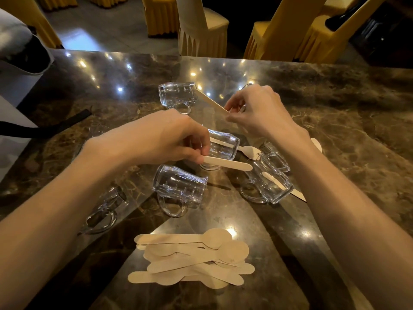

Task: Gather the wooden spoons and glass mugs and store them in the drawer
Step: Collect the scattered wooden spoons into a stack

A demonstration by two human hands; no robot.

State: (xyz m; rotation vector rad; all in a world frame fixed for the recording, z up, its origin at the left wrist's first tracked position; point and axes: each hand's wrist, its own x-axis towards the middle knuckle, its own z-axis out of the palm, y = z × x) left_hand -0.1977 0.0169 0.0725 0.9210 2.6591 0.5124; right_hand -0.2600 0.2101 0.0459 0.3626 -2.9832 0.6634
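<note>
Banquet room, yellow-covered chairs at the back. Dark marble tabletop fills most of the view. No drawer in view.

Left hand is mid-tabletop, thumb and fingers pinching a wooden spoon by one end, held level just in front of the centre mug. Right hand is further out, pinching the handle of a second spoon whose far end sits at the mouth of the far mug.

Glass mugs: at least five, all on their sides, scattered and not grouped. Besides those two there is the near mug, the right mug and the left mug beside the left forearm. Possibly one more behind the right mug, can't tell.

Spoon pile lies flat near the front edge, loosely stacked.

Loose spoons:
- one in the centre mug, bowl poking out
- one inside the right mug
- one tip showing past the right forearm

My read: spoon gathering is well along, mugs not started, nothing stored. Left to do: drop both held spoons on the pile, fish out the rest, collect the mugs, move everything to the drawer.
</note>
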